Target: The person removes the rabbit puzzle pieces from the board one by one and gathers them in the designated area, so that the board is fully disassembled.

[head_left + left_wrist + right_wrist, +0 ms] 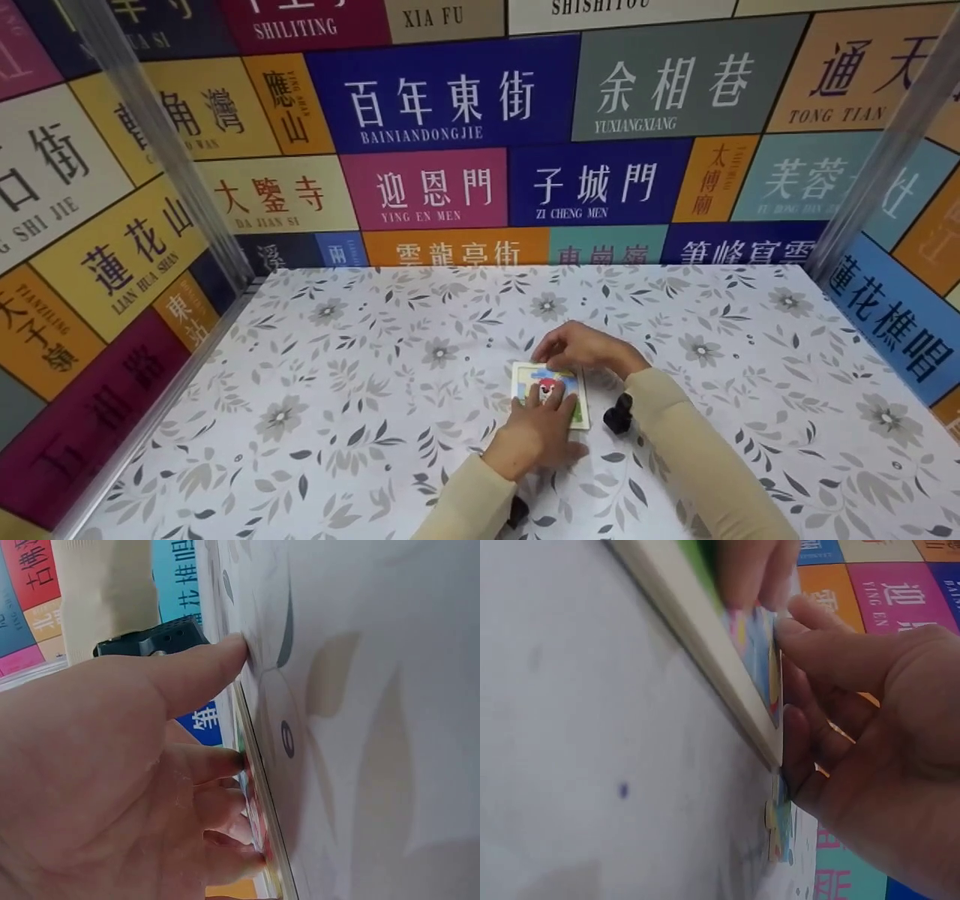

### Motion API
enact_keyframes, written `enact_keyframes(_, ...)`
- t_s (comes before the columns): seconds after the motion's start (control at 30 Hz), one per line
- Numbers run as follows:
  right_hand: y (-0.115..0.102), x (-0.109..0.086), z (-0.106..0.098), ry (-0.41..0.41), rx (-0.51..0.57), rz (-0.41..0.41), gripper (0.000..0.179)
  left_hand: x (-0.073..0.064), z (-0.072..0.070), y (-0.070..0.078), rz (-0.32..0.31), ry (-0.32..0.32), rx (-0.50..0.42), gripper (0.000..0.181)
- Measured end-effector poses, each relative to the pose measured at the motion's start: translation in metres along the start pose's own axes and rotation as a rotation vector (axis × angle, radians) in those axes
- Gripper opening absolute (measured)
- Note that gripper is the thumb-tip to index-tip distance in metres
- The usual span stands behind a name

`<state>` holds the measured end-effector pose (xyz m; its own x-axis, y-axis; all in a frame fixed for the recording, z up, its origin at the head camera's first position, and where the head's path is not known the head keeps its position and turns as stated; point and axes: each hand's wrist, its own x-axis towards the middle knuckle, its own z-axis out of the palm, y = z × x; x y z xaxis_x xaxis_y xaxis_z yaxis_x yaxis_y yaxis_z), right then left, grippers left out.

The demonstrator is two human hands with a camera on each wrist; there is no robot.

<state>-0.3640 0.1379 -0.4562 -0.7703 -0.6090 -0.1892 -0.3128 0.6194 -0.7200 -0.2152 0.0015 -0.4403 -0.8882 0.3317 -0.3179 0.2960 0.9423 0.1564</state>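
A square picture puzzle board (582,412) with a pale border lies on the patterned table, a red-and-white figure in its picture. My left hand (525,439) rests on it, fingertips pressed to the picture and thumb held apart near the tabletop (232,652). Up at the far edge is my right hand (589,349), fingers bent against the border. From the right wrist, a small colourful knobbed jigsaw piece (780,825) shows just past the board's far corner, beside the bent fingers of the right hand (877,705). Whether they pinch it or only touch it is unclear.
Leaf-and-flower cloth (375,420) covers the table. Colourful sign-patterned walls (442,97) stand behind and at both sides. Clear upright posts (180,172) mark the back corners. Each wrist carries a small black device (619,414).
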Motion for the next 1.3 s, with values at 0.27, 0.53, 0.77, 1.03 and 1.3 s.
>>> enact_keyframes(0.27, 0.0010, -0.0003, -0.0036, -0.070, -0.014, -0.109, 0.025, 0.0008, -0.0021, 0.0013, 0.004, -0.001, 0.038, 0.079)
enact_keyframes(0.53, -0.0055, 0.0029, -0.0016, -0.115, -0.087, -0.110, 0.037, 0.0028, 0.0001, -0.0015, -0.003, 0.013, 0.058, 0.079)
enact_keyframes(0.77, -0.0061, 0.0021, -0.0025, -0.126, -0.124, -0.107, 0.045, 0.0045, 0.0021, -0.0022, 0.006, 0.013, 0.078, 0.079)
enact_keyframes(1.03, -0.0063, 0.0021, -0.0043, -0.175, -0.077, -0.038, 0.053, 0.0046, 0.0038, -0.0030, 0.017, 0.017, 0.096, 0.079)
enact_keyframes(1.3, -0.0083, 0.0008, -0.0039, -0.203, -0.004, -0.043, 0.052, 0.0010, 0.0039, -0.0005, 0.012, 0.044, 0.105, 0.079)
